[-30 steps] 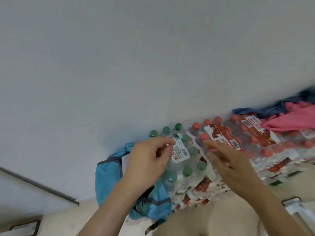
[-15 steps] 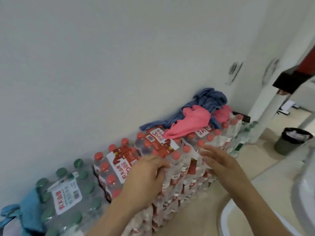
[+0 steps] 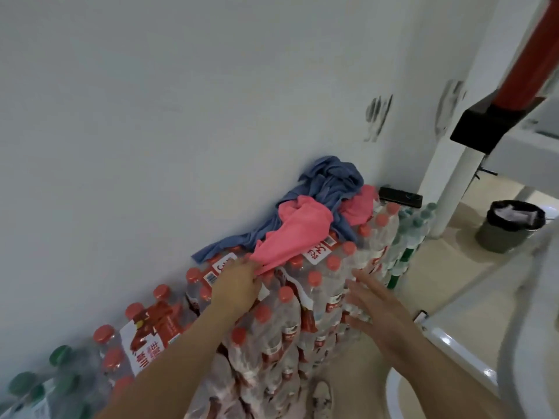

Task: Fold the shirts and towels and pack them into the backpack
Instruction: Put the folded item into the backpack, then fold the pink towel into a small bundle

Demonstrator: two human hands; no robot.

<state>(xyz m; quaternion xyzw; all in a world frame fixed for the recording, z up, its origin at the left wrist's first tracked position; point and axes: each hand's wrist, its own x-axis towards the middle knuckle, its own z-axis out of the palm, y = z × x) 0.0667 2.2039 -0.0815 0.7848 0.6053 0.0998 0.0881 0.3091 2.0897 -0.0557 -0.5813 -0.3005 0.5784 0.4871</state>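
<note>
The left hand (image 3: 239, 285) has advanced across the bottle packs (image 3: 281, 328) and now pinches the near corner of the pink cloth (image 3: 299, 234), which lies on top of them, tangled with the blue garment (image 3: 329, 182). The right hand (image 3: 373, 300) is released, fingers straight, beside the packs. Pickup for folding appears to be starting; the backpack is out of view.

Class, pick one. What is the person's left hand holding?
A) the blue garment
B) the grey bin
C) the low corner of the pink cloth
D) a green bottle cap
C: the left hand curls its fingers on the low corner of the pink cloth, atop the red-capped bottle packs.
</note>
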